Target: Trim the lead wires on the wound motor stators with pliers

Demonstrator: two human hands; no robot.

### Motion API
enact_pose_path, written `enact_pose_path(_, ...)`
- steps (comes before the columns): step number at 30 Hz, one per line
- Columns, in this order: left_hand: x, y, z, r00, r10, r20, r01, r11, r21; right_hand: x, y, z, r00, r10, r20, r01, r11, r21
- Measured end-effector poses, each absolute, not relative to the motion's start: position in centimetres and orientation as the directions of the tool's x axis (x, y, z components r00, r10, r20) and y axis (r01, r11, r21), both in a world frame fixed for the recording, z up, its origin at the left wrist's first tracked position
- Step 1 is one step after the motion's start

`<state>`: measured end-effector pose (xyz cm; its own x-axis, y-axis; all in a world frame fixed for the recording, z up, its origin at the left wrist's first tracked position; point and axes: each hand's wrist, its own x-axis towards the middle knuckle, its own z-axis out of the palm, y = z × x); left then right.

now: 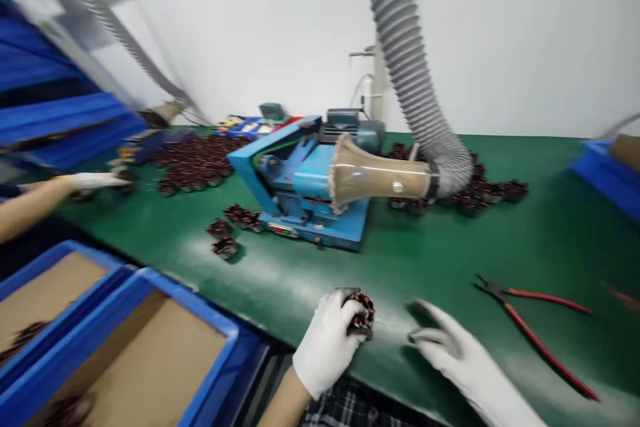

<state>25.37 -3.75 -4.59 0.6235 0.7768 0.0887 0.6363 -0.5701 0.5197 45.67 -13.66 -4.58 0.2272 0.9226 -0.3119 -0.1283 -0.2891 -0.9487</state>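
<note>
My left hand [333,340], in a white glove, is closed around a small round wound coil part [361,312] with dark copper-red windings, held just above the green table [425,260] near its front edge. My right hand [453,347], also gloved, hovers a little to the right of it with fingers spread and nothing in it. Red-handled pliers [537,330] lie on the table to the right of that hand.
A blue machine [305,183] with a beige funnel and grey hose [405,73] stands mid-table. Piles of coil parts [195,160] lie left and right of it. Blue bins [150,340] sit at front left. Another person's gloved hand [95,180] reaches in from the left.
</note>
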Motion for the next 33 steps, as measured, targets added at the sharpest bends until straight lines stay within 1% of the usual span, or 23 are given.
enact_pose_path(2,27.7,-5.2,-5.6,0.698,0.691,0.185,0.485,-0.647,0.588,44.5,-13.5,-4.4,0.216,0.898,-0.384,-0.157,-0.356,-0.921)
enact_pose_path(4,29.3,-5.8,-6.5,0.706,0.667,0.240,0.419,-0.666,0.618,44.2,-12.6,-3.9,0.230,0.895,-0.382,-0.148,-0.356,-0.923)
enact_pose_path(7,30.5,-5.8,-7.3,0.698,0.678,0.230,0.427,-0.652,0.627,44.5,-12.0,-3.0,0.202,0.909,-0.365,-0.171,-0.334,-0.927)
enact_pose_path(9,30.7,-5.7,-7.2,0.694,0.688,0.212,0.449,-0.644,0.619,44.5,-12.2,-2.8,0.227,0.921,-0.316,-0.160,-0.284,-0.945)
enact_pose_path(11,30.6,-5.5,-6.9,0.719,0.670,0.187,0.441,-0.647,0.622,44.3,-12.7,-3.1,0.298,0.926,-0.232,-0.054,-0.226,-0.973)
enact_pose_path(14,30.2,-5.3,-6.3,0.786,0.599,0.150,0.368,-0.650,0.665,43.5,-13.2,-3.9,0.383,0.914,-0.130,0.151,-0.201,-0.968)
enact_pose_path(15,30.1,-5.2,-6.2,0.801,0.579,0.153,0.344,-0.653,0.675,43.2,-13.3,-4.1,0.408,0.908,-0.099,0.180,-0.187,-0.966)
enact_pose_path(16,30.1,-5.2,-6.0,0.805,0.571,0.160,0.333,-0.659,0.675,42.9,-13.4,-4.4,0.441,0.894,-0.075,0.175,-0.167,-0.970)
enact_pose_path(17,30.1,-5.2,-5.9,0.803,0.572,0.165,0.337,-0.665,0.667,42.7,-13.4,-4.6,0.483,0.874,-0.060,0.133,-0.141,-0.981)
enact_pose_path(18,30.2,-5.2,-5.7,0.799,0.580,0.160,0.355,-0.669,0.653,42.6,-13.4,-4.8,0.528,0.846,-0.067,0.055,-0.112,-0.992)
enact_pose_path(20,30.7,-5.3,-5.5,0.774,0.616,0.147,0.413,-0.667,0.620,42.8,-13.5,-5.0,0.600,0.787,-0.139,-0.178,-0.038,-0.983)
enact_pose_path(22,31.2,-5.7,-5.4,0.742,0.654,0.145,0.461,-0.656,0.597,43.7,-13.5,-4.7,0.621,0.749,-0.231,-0.411,0.060,-0.910)
enact_pose_path(23,31.5,-6.0,-5.4,0.728,0.668,0.152,0.475,-0.652,0.591,44.4,-13.6,-4.4,0.629,0.737,-0.248,-0.487,0.125,-0.865)
enact_pose_path(24,31.6,-6.2,-5.4,0.713,0.683,0.158,0.488,-0.645,0.588,45.2,-13.8,-3.9,0.648,0.722,-0.243,-0.529,0.198,-0.825)
enact_pose_path(25,31.5,-6.4,-5.4,0.696,0.699,0.164,0.498,-0.634,0.592,46.1,-14.0,-3.3,0.682,0.698,-0.219,-0.537,0.273,-0.798)
enact_pose_path(26,31.3,-6.6,-5.4,0.683,0.711,0.168,0.499,-0.622,0.603,46.8,-14.3,-2.7,0.724,0.666,-0.180,-0.510,0.341,-0.790)
enact_pose_path(27,30.9,-6.7,-5.3,0.677,0.715,0.172,0.493,-0.615,0.616,47.4,-14.7,-2.1,0.762,0.635,-0.127,-0.451,0.379,-0.808)
enact_pose_path(28,30.3,-6.8,-5.1,0.685,0.705,0.185,0.471,-0.621,0.626,47.7,-15.1,-1.5,0.780,0.622,-0.064,-0.361,0.363,-0.859)
enact_pose_path(29,29.7,-6.7,-4.8,0.712,0.673,0.202,0.433,-0.646,0.628,47.6,-15.6,-1.1,0.766,0.643,0.008,-0.235,0.291,-0.927)
enact_pose_path(30,29.1,-6.5,-4.6,0.752,0.623,0.217,0.386,-0.682,0.621,47.3,-15.9,-1.0,0.705,0.704,0.083,-0.065,0.180,-0.982)
enact_pose_path(31,28.6,-6.1,-4.3,0.793,0.568,0.219,0.344,-0.715,0.609,46.7,-16.2,-1.1,0.592,0.792,0.149,0.150,0.073,-0.986)
enact_pose_path(32,28.2,-5.7,-4.1,0.829,0.520,0.205,0.312,-0.736,0.601,45.9,-16.4,-1.3,0.441,0.877,0.189,0.381,0.008,-0.924)
enact_pose_path(33,27.9,-5.1,-4.0,0.857,0.483,0.178,0.293,-0.742,0.603,45.0,-16.4,-1.8,0.287,0.934,0.213,0.592,0.002,-0.806)
